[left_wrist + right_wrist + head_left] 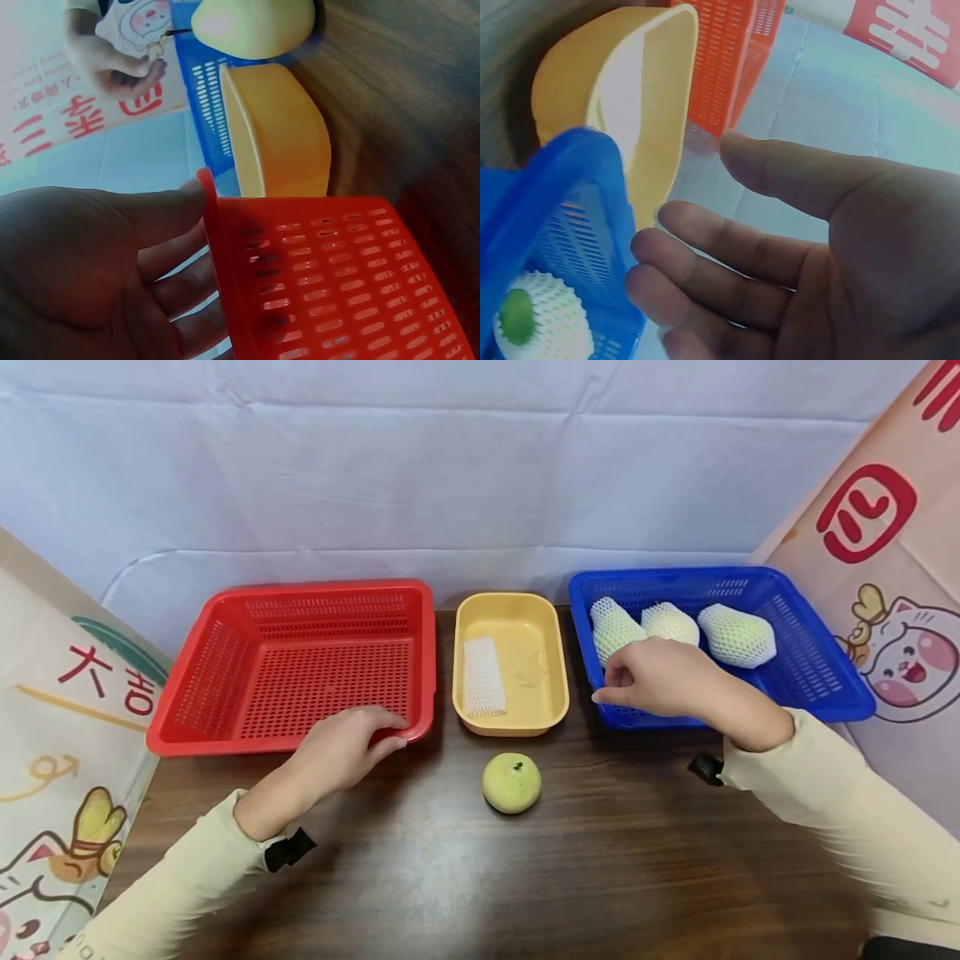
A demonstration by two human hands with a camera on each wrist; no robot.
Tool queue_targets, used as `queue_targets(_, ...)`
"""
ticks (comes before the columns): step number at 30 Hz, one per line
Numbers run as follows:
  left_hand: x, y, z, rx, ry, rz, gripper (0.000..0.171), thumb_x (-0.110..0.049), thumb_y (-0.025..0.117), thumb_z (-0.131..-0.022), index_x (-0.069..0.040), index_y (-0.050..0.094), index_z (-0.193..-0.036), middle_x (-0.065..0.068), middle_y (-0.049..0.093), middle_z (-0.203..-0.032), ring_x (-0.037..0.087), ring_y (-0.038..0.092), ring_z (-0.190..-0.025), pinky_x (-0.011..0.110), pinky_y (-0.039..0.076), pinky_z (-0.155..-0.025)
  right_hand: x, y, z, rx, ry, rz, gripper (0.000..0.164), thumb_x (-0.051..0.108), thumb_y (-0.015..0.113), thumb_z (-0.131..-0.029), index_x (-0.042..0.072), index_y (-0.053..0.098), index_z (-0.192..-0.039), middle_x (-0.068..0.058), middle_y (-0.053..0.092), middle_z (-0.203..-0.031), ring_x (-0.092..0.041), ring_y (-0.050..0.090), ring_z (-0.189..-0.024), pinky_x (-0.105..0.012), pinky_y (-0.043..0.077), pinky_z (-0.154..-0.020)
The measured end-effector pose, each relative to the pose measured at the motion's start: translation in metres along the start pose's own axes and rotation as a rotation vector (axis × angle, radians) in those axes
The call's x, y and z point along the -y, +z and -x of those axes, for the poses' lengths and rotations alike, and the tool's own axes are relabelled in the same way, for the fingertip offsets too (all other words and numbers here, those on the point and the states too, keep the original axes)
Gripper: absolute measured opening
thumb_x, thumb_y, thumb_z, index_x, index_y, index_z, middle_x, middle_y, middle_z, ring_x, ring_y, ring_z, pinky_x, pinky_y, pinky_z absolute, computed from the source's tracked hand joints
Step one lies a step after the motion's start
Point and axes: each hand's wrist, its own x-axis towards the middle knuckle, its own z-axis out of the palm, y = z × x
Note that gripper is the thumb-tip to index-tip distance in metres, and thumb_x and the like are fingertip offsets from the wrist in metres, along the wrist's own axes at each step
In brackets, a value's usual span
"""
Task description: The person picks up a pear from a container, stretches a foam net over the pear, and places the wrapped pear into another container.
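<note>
At the near right corner of the red basket (pixel 431 693), my left hand (pixel 337 752) grips the rim, thumb and fingers on opposite sides of the rim in the left wrist view. Over the front left edge of the blue basket (pixel 825 693) hovers my right hand (pixel 667 681), loosely bent and holding nothing. Three fruits in foam nets, a left one (pixel 613 625), a middle one (pixel 670 622) and a right one (pixel 737 635), lie in the blue basket; my right hand partly hides two. A bare yellow-green pear (pixel 512 783) sits on the table between my hands.
Between the baskets stands a yellow tub (pixel 551 714) with a flattened white foam net (pixel 483 677) inside. All three containers are lined up on the brown wooden table (pixel 480 877). A pale cloth (pixel 480 485) hangs behind, with printed panels (pixel 900 627) at both sides.
</note>
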Motion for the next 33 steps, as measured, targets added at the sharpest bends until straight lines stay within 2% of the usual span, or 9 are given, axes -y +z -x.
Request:
queue_targets(8,0.001,0.001,0.000,-0.036,0.002,-0.012,0.023,-0.025,0.074,-0.095,-0.015,0.077,-0.116,0.003,0.075,-0.115,0.026,0.069,-0.109,0.050,0.057,-0.084,0.010,-0.012,-0.008,-0.025,-0.028,0.011,0.024,0.037,0.075,-0.093,0.014,0.073,-0.086,0.005,0.065,-0.074,-0.013,0.057,-0.064,-0.035,0.048,-0.060)
queue_targets(15,0.001,0.000,0.000,-0.020,-0.005,-0.006,0.022,-0.024,0.074,-0.095,-0.015,0.078,-0.115,0.003,0.075,-0.113,0.026,0.070,-0.107,0.049,0.058,-0.083,0.029,-0.018,-0.022,-0.005,-0.030,0.047,0.025,0.038,0.073,-0.093,0.015,0.071,-0.084,0.003,0.064,-0.074,-0.017,0.056,-0.066,-0.036,0.046,-0.058)
queue_targets(24,-0.002,0.000,0.000,-0.014,-0.015,-0.024,0.021,-0.024,0.074,-0.095,-0.015,0.078,-0.114,0.004,0.075,-0.113,0.026,0.070,-0.108,0.049,0.058,-0.082,0.058,-0.024,-0.051,-0.006,-0.058,0.197,0.026,0.039,0.075,-0.091,0.016,0.070,-0.080,0.001,0.066,-0.075,-0.022,0.061,-0.068,-0.044,0.051,-0.057)
queue_targets(29,-0.003,0.000,-0.001,-0.017,-0.021,-0.028,0.021,-0.024,0.075,-0.094,-0.015,0.078,-0.113,0.004,0.075,-0.113,0.026,0.070,-0.107,0.049,0.058,-0.081,0.066,-0.020,-0.073,-0.017,-0.106,0.278,0.030,0.036,0.075,-0.090,0.016,0.065,-0.072,0.001,0.063,-0.069,-0.023,0.061,-0.065,-0.044,0.052,-0.056)
queue_targets(33,-0.003,0.001,-0.001,-0.014,-0.025,-0.028,0.021,-0.023,0.075,-0.094,-0.016,0.078,-0.113,0.004,0.075,-0.113,0.026,0.070,-0.107,0.049,0.058,-0.080,0.070,-0.014,-0.089,0.006,-0.146,0.340,0.032,0.035,0.074,-0.091,0.015,0.062,-0.070,0.001,0.059,-0.066,-0.022,0.060,-0.064,-0.044,0.052,-0.056)
